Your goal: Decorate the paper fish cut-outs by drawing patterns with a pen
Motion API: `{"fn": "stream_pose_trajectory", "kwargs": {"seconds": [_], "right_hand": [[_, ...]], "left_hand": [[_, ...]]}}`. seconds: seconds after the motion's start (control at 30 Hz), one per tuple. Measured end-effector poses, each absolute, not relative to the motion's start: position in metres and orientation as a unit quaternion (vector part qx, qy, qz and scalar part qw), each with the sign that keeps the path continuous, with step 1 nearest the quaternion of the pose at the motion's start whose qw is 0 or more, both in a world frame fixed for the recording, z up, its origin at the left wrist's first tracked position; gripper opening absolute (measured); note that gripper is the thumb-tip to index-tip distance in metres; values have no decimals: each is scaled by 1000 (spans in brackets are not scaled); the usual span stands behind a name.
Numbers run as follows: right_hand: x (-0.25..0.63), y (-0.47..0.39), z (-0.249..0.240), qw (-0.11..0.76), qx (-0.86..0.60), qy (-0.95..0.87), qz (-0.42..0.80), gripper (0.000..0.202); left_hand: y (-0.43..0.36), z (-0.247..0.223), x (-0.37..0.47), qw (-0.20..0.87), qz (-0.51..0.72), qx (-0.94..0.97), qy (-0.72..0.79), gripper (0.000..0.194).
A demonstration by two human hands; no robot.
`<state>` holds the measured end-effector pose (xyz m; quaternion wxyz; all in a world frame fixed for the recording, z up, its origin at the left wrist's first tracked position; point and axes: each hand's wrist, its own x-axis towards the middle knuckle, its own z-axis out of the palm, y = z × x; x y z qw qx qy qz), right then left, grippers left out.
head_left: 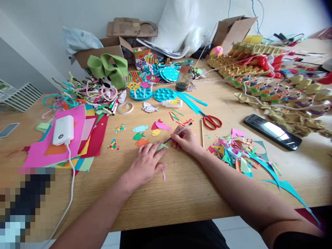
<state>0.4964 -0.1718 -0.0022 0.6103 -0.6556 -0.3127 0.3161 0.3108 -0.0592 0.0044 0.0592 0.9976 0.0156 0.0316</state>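
Light-green paper fish [162, 146] touches my unclenched left hand [144, 162]. Beside it, my right hand [186, 139] grasps a slim translucent pen [183, 130].

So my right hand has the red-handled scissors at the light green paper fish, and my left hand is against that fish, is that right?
Not quite: the head view shows your right hand holding a pen at the light green paper fish, not the red-handled scissors. Your left hand is indeed against that fish.
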Motion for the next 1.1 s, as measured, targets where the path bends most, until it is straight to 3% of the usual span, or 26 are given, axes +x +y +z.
{"fn": "stream_pose_trajectory", "kwargs": {"seconds": [1.1], "right_hand": [[495,-172,-2,604,-664,-307,315,20]], "left_hand": [[-57,5,310,67,46,997,3,44]]}}
